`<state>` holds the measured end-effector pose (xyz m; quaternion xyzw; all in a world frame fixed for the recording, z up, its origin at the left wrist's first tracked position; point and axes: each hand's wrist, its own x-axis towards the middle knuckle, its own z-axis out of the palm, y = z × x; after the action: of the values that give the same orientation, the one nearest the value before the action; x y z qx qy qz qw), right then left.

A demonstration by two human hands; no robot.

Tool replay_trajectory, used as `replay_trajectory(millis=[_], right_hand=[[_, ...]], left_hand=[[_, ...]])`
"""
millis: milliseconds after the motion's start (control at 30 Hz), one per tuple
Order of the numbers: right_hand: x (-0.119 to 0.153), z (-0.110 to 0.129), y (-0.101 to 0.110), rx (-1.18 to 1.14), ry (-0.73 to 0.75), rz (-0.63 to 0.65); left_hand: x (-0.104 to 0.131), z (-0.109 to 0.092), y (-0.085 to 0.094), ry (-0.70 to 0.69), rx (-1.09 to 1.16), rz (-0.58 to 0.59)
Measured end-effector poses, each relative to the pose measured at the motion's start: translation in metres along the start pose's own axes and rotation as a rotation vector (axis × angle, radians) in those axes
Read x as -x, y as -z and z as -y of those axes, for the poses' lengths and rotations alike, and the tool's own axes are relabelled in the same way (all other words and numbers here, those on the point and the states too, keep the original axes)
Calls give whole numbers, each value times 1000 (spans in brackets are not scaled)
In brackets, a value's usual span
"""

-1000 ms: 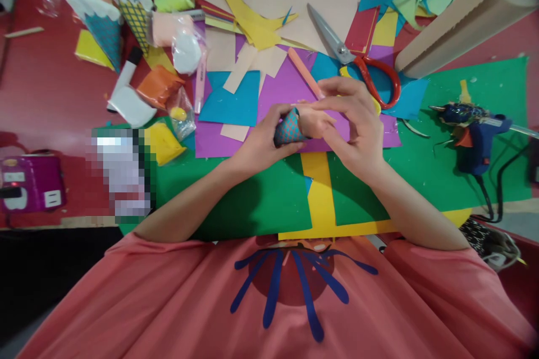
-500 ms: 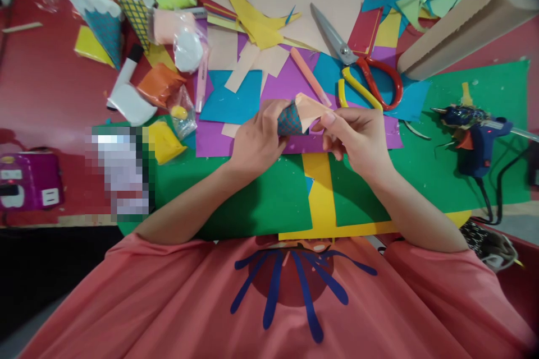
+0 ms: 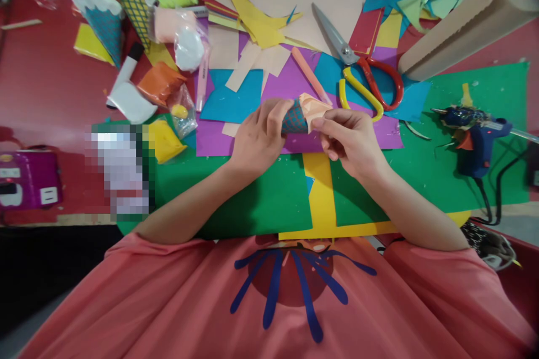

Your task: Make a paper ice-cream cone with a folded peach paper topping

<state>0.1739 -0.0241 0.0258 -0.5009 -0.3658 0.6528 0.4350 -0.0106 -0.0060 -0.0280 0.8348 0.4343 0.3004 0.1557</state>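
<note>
My left hand [image 3: 261, 132] is wrapped round a small blue paper cone [image 3: 295, 118] with a dark criss-cross pattern, held on its side with the wide end to the right. From that end sticks out a crumpled peach paper [image 3: 311, 106]. My right hand [image 3: 347, 137] pinches the lower right edge of the peach paper between thumb and fingers. The cone's narrow end is hidden in my left hand. Beneath both hands lie a purple sheet [image 3: 248, 146] and green sheets [image 3: 252, 196].
Scissors [image 3: 347, 53] with red and yellow handles lie beyond my right hand. A glue gun [image 3: 480, 137] rests at the right. Finished-looking paper cones [image 3: 101, 22], clay packets [image 3: 162, 84] and a marker [image 3: 126, 76] sit at the left. A cardboard roll [image 3: 463, 22] is at upper right.
My right hand has moved slightly left, closer to the cone. The peach paper now looks more folded and bunched at the cone's mouth. My left hand keeps its hold.
</note>
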Motion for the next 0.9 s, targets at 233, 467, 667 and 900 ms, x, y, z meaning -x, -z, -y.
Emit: replay_trajectory(millis=[233,467,667,900], right_hand=[[0,1,8,128,222,-3],[3,4,8,308,356,29],[5,3,11,477,432,83],[4,3,16,575,549,149]], left_hand=[[1,5,-3,36,217,62],[-1,-1,-5,118,469,85],[0,5,-7,103,561,110],[-3,7,-6,111,692,149]])
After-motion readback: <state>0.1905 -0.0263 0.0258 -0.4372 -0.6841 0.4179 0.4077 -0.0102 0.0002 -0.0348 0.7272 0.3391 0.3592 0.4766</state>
